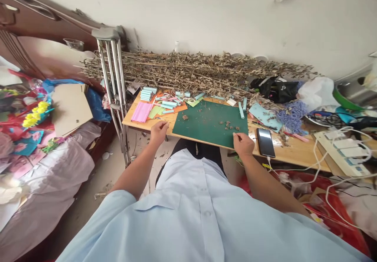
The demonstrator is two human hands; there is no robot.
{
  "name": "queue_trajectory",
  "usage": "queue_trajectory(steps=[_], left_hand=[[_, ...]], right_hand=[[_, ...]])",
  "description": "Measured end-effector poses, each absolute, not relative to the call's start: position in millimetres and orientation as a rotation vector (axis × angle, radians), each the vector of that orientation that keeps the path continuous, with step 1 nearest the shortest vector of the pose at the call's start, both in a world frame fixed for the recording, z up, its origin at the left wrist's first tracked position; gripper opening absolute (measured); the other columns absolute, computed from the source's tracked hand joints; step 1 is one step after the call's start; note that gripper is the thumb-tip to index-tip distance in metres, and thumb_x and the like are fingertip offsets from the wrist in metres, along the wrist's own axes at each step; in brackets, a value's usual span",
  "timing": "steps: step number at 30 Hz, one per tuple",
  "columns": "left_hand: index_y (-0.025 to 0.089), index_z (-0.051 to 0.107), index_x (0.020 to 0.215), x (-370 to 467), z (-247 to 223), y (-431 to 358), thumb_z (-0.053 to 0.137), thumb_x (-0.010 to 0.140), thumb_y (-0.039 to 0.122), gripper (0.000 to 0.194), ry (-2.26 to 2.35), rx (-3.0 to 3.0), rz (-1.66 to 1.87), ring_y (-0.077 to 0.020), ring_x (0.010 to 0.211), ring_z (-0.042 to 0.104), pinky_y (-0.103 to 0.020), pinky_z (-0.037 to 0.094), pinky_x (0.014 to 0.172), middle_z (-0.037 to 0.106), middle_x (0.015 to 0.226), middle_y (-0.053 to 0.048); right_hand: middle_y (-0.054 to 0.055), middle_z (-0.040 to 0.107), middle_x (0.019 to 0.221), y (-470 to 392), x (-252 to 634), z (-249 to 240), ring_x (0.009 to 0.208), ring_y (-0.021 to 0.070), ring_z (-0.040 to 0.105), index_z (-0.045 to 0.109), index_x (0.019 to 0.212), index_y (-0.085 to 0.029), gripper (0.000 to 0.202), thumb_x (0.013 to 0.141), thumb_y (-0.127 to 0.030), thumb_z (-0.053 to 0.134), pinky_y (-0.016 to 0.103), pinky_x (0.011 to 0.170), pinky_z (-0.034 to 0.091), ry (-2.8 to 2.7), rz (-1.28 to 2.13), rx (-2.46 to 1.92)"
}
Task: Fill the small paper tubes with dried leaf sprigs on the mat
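On our pale wooden bench [294,150], small brown dried clumps [227,124] dot a dark-green rectangular mat [203,124], mostly just beyond our curled right fingers [235,137], farther from our curled left fingers [165,127], any grip unclear.

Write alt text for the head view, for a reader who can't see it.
Two bare hands, left and right, rest near a green mat scattered with brown crumbs; behind lie paper rolls and dried stalks.

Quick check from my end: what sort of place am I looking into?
Probably a home room used for crafts: green mat, rolled blue papers and dried stems on one table.
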State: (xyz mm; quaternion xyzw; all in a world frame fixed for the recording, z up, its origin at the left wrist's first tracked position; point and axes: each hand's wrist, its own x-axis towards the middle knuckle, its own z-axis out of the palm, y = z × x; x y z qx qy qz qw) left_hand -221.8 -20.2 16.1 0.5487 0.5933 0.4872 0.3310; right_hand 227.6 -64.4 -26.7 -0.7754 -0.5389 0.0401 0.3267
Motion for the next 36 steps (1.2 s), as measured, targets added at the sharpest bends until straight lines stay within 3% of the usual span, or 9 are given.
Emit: queue_trajectory(steps=[3,12,36], left_hand=[[0.018,0.076,0.087,-223.8,9.2,10.9,0.063,0.090,0.040,0.026,1.552,1.790,1.195,-0.0218,0.087,0.069,-0.035,0.053,0.085,0.077,0.090,-0.009],[0.020,0.077,0.090,-222.1,-6.7,23.7,0.055,0.099,0.042,0.033,1.474,2.076,1.008,-0.0224,0.086,0.071,-0.034,0.051,0.079,0.078,0.091,-0.009],[0.022,0.076,0.089,-222.9,-7.2,25.1,0.058,0.098,0.041,0.027,1.589,2.121,0.995,-0.0232,0.080,0.068,-0.034,0.048,0.077,0.075,0.085,-0.008]], right_hand=[[0.013,0.076,0.082,-67.3,226.3,-27.4,0.079,0.0268,0.066,0.075,0.080,-0.021,0.047,0.089,-0.058,0.048,0.038,0.077,0.048,-1.396,0.091,-2.028],[0.010,0.076,0.078,-68.8,222.7,-21.2,0.073,0.0258,0.067,0.076,0.081,-0.022,0.049,0.090,-0.062,0.050,0.038,0.075,0.051,-1.293,0.138,-2.042],[0.006,0.072,0.079,-78.9,218.5,-9.7,0.071,0.0221,0.064,0.072,0.081,-0.025,0.039,0.098,-0.054,0.053,0.037,0.074,0.053,-1.369,0.303,-1.830]])
